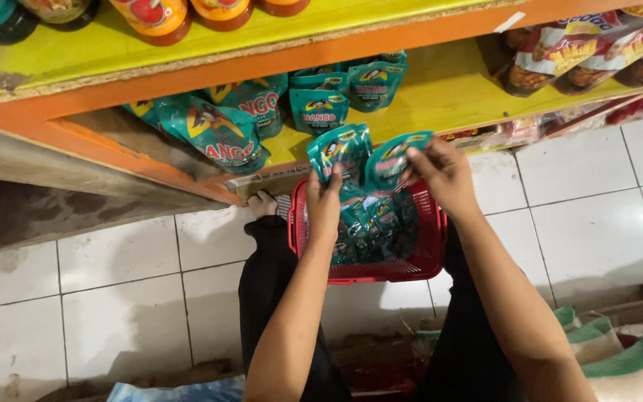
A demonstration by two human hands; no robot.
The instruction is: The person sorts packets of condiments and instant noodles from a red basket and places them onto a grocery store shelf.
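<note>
Over a red basket [429, 257] of green pouches, the left hand [324, 206] grips one pouch [338, 149] while the right hand [444, 175] pinches another pouch [392, 158], both below the shelf [440, 89].

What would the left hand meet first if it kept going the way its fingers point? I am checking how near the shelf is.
The left hand, holding a teal sachet, points up toward the shelf. It would probably first meet the teal sachets standing on the yellow shelf, though depth is unclear.

head camera, steep downward view, close over basket [426, 257], shelf [440, 89] ahead
</note>
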